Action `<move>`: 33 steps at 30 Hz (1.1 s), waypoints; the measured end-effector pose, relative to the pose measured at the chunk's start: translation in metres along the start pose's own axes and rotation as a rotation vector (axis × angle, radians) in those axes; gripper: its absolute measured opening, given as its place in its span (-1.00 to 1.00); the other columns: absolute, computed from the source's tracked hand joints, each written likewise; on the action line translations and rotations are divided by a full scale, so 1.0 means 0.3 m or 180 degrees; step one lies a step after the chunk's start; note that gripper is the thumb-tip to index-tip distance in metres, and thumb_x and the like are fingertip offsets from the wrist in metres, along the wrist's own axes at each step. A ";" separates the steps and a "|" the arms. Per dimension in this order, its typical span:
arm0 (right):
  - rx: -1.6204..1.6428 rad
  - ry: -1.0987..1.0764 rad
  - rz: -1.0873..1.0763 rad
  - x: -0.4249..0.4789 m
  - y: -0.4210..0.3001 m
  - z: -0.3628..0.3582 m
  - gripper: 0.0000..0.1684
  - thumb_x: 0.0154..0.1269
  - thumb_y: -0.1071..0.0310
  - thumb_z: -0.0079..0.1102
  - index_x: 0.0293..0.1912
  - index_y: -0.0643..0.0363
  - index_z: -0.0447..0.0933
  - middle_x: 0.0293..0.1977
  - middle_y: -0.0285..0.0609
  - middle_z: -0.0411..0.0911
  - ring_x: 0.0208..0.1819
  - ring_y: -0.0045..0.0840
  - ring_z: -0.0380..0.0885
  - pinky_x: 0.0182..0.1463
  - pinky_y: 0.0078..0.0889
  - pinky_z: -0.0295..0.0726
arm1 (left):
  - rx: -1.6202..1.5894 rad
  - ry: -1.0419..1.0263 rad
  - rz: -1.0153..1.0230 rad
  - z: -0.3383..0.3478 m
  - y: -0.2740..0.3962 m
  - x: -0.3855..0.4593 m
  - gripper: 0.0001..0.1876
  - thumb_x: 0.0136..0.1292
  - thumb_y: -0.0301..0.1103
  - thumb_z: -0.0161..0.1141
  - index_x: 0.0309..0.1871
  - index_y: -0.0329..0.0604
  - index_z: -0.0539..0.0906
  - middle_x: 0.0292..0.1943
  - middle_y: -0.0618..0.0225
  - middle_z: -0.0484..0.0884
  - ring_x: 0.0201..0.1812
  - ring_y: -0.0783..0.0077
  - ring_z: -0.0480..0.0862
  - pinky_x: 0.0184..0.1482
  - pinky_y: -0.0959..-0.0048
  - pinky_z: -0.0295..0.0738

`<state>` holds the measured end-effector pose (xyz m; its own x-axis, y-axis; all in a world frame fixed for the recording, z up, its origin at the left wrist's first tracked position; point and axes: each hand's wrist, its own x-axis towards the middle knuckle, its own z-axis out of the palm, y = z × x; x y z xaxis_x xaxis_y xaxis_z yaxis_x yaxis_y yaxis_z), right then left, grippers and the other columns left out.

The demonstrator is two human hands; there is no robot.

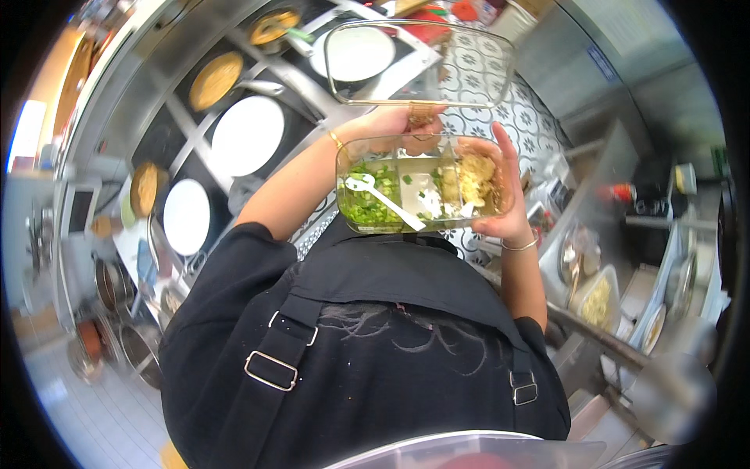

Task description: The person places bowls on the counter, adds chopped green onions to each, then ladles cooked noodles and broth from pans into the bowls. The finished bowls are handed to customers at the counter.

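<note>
My right hand [505, 193] is shut on the right end of a divided glass container [413, 225]. Chopped green onion [375, 208] fills its left section, with a white plastic spoon [389, 202] lying across it. A few green bits are in the middle section, and minced garlic or ginger [476, 176] is in the right one. My left hand [413, 123], just behind the container, grips the near edge of a clear rectangular lid or second glass dish [419, 104]; which it is I cannot tell. A brown bandage or wrap is around a left finger.
White plates [247, 136] and small pans with yellowish food [215, 81] stand on the stove at the left. Pots [140, 352] are at lower left. On the right, a counter holds a tub of pale food [597, 302] beside a metal rail [597, 337]. The floor [477, 64] is patterned tile.
</note>
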<state>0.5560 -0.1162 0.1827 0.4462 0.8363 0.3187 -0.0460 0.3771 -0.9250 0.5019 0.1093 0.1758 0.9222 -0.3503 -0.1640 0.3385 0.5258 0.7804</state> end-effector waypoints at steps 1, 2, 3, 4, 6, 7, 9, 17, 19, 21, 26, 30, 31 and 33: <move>0.0025 -0.0170 0.0096 0.004 0.008 -0.014 0.37 -0.27 0.21 0.53 0.42 0.16 -0.20 0.21 -0.01 0.25 0.26 -0.32 0.25 0.33 -0.29 0.19 | -0.0127 0.0392 0.0259 0.014 -0.030 -0.034 -0.49 0.43 -0.06 -0.12 -0.70 -0.03 0.27 -0.76 0.55 0.12 -0.70 0.60 0.13 -0.60 0.55 0.01; -0.0074 -0.0216 0.0130 0.011 0.019 -0.032 0.35 -0.25 0.25 0.52 0.42 0.15 -0.20 0.22 -0.01 0.24 0.27 -0.32 0.24 0.33 -0.29 0.20 | -0.0150 0.0652 0.0531 0.010 -0.056 -0.063 -0.49 0.43 -0.08 -0.12 -0.71 -0.03 0.24 -0.76 0.54 0.12 -0.70 0.58 0.12 -0.60 0.55 0.00; -0.0159 -0.0212 0.0215 0.019 0.026 -0.013 0.33 -0.23 0.29 0.51 0.42 0.15 -0.20 0.23 -0.02 0.24 0.28 -0.32 0.23 0.32 -0.29 0.20 | -0.0222 0.0903 0.0746 -0.005 -0.080 -0.126 -0.48 0.43 -0.10 -0.13 -0.72 -0.03 0.22 -0.76 0.53 0.11 -0.69 0.56 0.11 -0.60 0.54 0.00; 0.0088 -0.0120 0.0189 0.009 0.050 0.001 0.24 -0.18 0.39 0.47 0.41 0.13 -0.14 0.23 -0.02 0.23 0.27 -0.37 0.23 0.31 -0.31 0.24 | -0.0141 0.0736 0.1130 -0.020 -0.122 -0.188 -0.52 0.43 -0.09 -0.10 -0.66 -0.05 0.33 -0.73 0.54 0.21 -0.68 0.61 0.16 -0.57 0.64 0.05; -0.0021 0.0271 -0.0055 0.003 0.150 0.002 -0.29 0.08 0.47 0.31 0.21 0.17 0.20 -0.02 -0.17 0.42 -0.02 -0.57 0.41 0.08 -0.50 0.40 | 0.0403 0.2249 0.1566 -0.016 -0.214 -0.315 -0.53 0.41 -0.09 -0.07 -0.66 -0.05 0.38 -0.72 0.53 0.26 -0.65 0.64 0.20 -0.54 0.64 0.09; -0.0121 0.0583 0.0016 -0.012 0.192 0.012 -0.51 0.19 0.48 0.23 0.10 0.19 0.33 -0.15 -0.24 0.48 -0.15 -0.64 0.45 -0.02 -0.59 0.43 | 0.0582 0.2583 0.1826 0.022 -0.246 -0.378 -0.53 0.41 -0.08 -0.06 -0.65 -0.06 0.40 -0.71 0.53 0.28 -0.64 0.65 0.22 -0.53 0.64 0.10; -0.0388 0.0371 0.0022 0.063 0.190 0.140 -0.76 0.28 0.46 0.12 -0.04 0.21 0.42 -0.30 -0.31 0.48 -0.27 -0.71 0.43 -0.13 -0.66 0.41 | 0.0502 0.2900 0.2063 -0.013 -0.250 -0.525 -0.55 0.39 -0.07 -0.04 -0.61 -0.10 0.43 -0.70 0.53 0.32 -0.63 0.65 0.23 -0.52 0.65 0.11; -0.2511 -0.1509 -0.0171 0.087 0.268 0.747 -0.63 -0.01 0.31 0.42 -0.22 0.23 0.51 -0.53 -0.23 0.43 -0.53 -0.55 0.41 -0.45 -0.52 0.42 | 0.0748 0.4405 0.2507 -0.066 -0.546 -1.044 -0.53 0.40 -0.02 -0.08 -0.59 -0.12 0.41 -0.70 0.51 0.31 -0.60 0.60 0.25 -0.48 0.58 0.14; -0.1929 -0.1870 0.0277 0.085 0.327 0.824 -0.74 0.05 0.35 0.35 -0.26 0.24 0.52 -0.51 -0.14 0.47 -0.53 -0.45 0.43 -0.43 -0.45 0.45 | 0.0482 0.4622 0.2461 -0.081 -0.603 -1.133 -0.55 0.39 -0.02 -0.06 -0.55 -0.11 0.47 -0.67 0.50 0.37 -0.60 0.63 0.28 -0.50 0.60 0.15; -0.1800 -0.2086 0.0126 0.091 0.394 0.907 -0.89 0.08 0.45 0.25 -0.36 0.25 0.54 -0.48 -0.06 0.52 -0.48 -0.29 0.49 -0.37 -0.36 0.47 | -0.0369 0.4963 0.2686 -0.098 -0.653 -1.193 -0.61 0.38 -0.06 0.02 -0.50 -0.12 0.51 -0.66 0.49 0.42 -0.61 0.66 0.34 -0.55 0.63 0.16; -0.2003 -0.2611 -0.0147 0.164 0.357 1.025 -0.89 0.11 0.42 0.22 -0.32 0.21 0.53 -0.45 -0.10 0.51 -0.44 -0.24 0.51 -0.34 -0.31 0.48 | -0.0247 0.5033 0.2981 -0.108 -0.681 -1.288 -0.53 0.42 -0.06 -0.07 -0.62 -0.10 0.36 -0.73 0.48 0.23 -0.66 0.59 0.18 -0.53 0.54 0.08; -0.1921 -0.3028 -0.0612 0.224 0.387 1.027 -0.89 0.12 0.41 0.21 -0.32 0.21 0.53 -0.43 -0.10 0.52 -0.40 -0.19 0.52 -0.32 -0.27 0.50 | -0.0545 0.5164 0.3434 -0.098 -0.683 -1.271 -0.56 0.44 -0.11 -0.10 -0.60 -0.09 0.36 -0.72 0.47 0.22 -0.64 0.56 0.19 -0.51 0.54 0.09; -0.1860 -0.3161 -0.0608 0.233 0.404 1.023 -0.89 0.13 0.41 0.20 -0.32 0.20 0.53 -0.43 -0.10 0.52 -0.40 -0.18 0.52 -0.32 -0.26 0.50 | -0.0603 0.5243 0.3499 -0.089 -0.689 -1.266 -0.57 0.44 -0.11 -0.10 -0.59 -0.08 0.36 -0.72 0.46 0.22 -0.64 0.56 0.19 -0.51 0.54 0.09; -0.1768 -0.3288 -0.0410 0.255 0.399 1.023 -0.89 0.14 0.39 0.21 -0.33 0.19 0.53 -0.44 -0.11 0.52 -0.42 -0.23 0.54 -0.35 -0.29 0.50 | -0.0499 0.5305 0.3491 -0.074 -0.680 -1.265 -0.56 0.44 -0.13 -0.09 -0.61 -0.09 0.32 -0.72 0.46 0.22 -0.63 0.56 0.20 -0.50 0.54 0.10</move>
<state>0.3103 0.1150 0.1597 -0.5277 0.8264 0.1964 0.4557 0.4705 -0.7556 0.0870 0.1523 0.0656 -0.0865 0.9902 -0.1097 -0.4609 0.0579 0.8856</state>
